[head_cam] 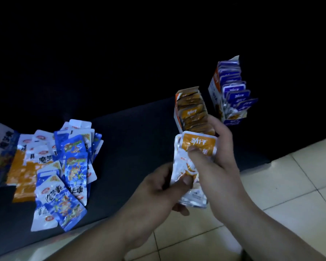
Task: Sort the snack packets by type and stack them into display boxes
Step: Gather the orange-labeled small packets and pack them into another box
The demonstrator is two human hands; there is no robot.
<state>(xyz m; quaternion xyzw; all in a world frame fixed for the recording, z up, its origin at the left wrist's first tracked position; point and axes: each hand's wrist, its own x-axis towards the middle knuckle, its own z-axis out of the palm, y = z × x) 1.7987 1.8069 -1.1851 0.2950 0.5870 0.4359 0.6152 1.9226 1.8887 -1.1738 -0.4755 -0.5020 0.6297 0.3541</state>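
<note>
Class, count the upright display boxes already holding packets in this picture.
2: the orange box nearer the camera, and the purple box farther back to its right. No others are visible.

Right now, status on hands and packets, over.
Left hand, right hand grip orange packets at orange box. Purple box stocked. Blue packets loose, left. Nothing blocking the box.

Probably a dim home room: a dark sofa cushion (135, 138) beside pale floor tiles (290, 176).

Glossy foil-plastic packets (64, 172); matt cardboard boxes (179, 108); dark matt cloth cushion (135, 132); smooth glossy floor tiles (282, 185)
</note>
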